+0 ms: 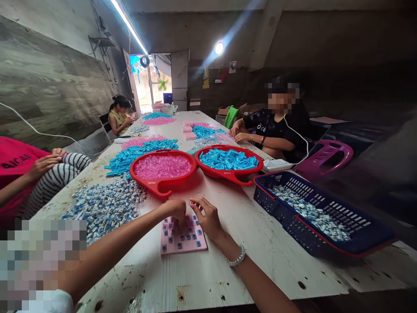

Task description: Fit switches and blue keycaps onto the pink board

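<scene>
A pink board [192, 246] lies on the table in front of me, with small square blue-and-clear pieces set across it in rows. My left hand [177, 211] is bent over the board's far part, its fingers curled down and drawn together; whatever is at their tips is hidden. At the board's far right corner, my right hand [208, 218] pinches a small clear pink piece [191, 202] between thumb and finger, just above the surface. Beyond my hands stand a red basin of clear pink pieces [163, 167] and another red basin of blue pieces [230, 159].
Left of the board spreads a heap of small grey-and-blue pieces [107, 200], with blue strips [140, 156] behind it. A dark blue basket [312, 208] of similar small pieces stands at right. Several other people sit along the table [260, 243], one close by at left.
</scene>
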`<action>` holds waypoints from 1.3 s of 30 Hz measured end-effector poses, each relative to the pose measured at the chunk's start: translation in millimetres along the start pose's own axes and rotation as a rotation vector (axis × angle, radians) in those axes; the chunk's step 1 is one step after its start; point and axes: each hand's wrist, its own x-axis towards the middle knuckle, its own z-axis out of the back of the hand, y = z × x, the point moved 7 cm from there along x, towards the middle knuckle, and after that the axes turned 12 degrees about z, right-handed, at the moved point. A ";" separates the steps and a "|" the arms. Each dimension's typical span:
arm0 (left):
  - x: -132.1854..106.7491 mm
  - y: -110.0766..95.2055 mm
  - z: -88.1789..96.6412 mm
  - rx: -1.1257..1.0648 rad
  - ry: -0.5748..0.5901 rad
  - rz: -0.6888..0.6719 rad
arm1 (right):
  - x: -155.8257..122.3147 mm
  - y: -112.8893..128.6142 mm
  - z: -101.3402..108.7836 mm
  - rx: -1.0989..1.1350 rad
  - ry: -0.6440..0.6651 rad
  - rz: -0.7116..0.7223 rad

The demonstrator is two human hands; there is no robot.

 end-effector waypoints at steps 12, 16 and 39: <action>24.5 -0.8 -7.9 0.079 0.095 0.135 | -8.1 -7.6 8.1 0.226 0.295 -0.395; 19.0 4.5 -4.9 -0.020 0.010 0.116 | -16.0 8.6 5.3 0.159 0.410 -0.294; -52.5 59.0 -31.7 -0.825 -0.538 -0.328 | 12.8 -35.1 -85.7 -0.162 1.372 -0.782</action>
